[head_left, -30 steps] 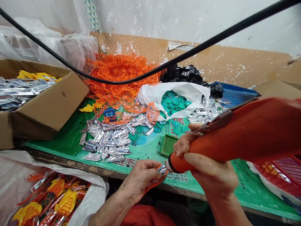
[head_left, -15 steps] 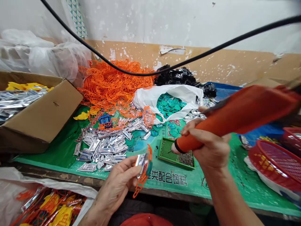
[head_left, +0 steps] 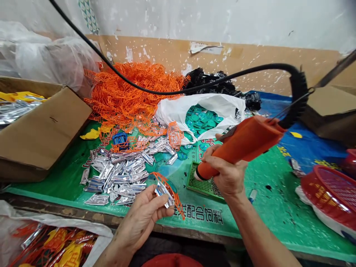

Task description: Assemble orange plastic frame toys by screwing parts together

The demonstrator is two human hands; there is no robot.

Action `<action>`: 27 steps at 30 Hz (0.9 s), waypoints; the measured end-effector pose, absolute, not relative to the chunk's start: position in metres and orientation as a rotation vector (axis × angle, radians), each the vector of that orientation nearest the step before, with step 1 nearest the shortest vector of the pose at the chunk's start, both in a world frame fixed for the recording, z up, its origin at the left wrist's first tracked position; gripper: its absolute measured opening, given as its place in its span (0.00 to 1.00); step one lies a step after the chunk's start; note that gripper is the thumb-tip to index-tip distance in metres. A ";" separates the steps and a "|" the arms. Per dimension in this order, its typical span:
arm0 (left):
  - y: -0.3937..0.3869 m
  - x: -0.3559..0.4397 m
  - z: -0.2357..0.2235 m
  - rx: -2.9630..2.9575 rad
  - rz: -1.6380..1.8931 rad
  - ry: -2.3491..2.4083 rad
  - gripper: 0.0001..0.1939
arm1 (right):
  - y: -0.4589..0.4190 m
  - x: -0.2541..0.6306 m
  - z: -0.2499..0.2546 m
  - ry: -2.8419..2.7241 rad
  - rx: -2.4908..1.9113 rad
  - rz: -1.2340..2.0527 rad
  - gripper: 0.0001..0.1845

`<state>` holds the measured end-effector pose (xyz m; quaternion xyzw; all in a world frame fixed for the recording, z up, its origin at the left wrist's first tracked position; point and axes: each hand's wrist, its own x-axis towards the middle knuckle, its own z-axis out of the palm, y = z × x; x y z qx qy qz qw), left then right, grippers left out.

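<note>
Left hand [head_left: 140,218]: fingers clenched on a crumpled silver foil piece [head_left: 162,194] caught in an orange plastic lattice frame [head_left: 167,184], long axis slanting upper left to lower right just beyond the fingertips. Right hand [head_left: 225,174]: fingers clenched around an orange-sleeved handheld tool [head_left: 241,142], tip aimed left toward the frame, farther off than the left hand.

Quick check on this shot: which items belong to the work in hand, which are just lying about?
In use:
left hand holding a silver foil piece with an orange plastic lattice
right hand gripping an orange-handled tool
green perforated tray below the tool's tip

Lying about:
orange lattice heap
silver foil pile
teal discs in a white plastic bag
cardboard box
red basket
</note>
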<state>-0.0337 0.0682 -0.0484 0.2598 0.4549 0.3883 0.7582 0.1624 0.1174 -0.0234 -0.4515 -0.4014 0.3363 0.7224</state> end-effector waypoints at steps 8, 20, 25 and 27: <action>0.066 -0.027 -0.053 0.560 0.824 1.004 0.17 | 0.116 0.161 -0.024 -0.888 -0.987 0.774 0.06; 0.068 -0.027 -0.054 0.686 0.771 1.029 0.18 | 0.117 0.161 -0.027 -0.937 -0.969 0.760 0.05; 0.069 -0.026 -0.055 0.702 0.766 1.007 0.17 | 0.116 0.161 -0.027 -0.934 -0.936 0.775 0.05; 0.069 -0.025 -0.056 0.692 0.773 1.013 0.17 | 0.116 0.160 -0.027 -0.945 -0.942 0.771 0.05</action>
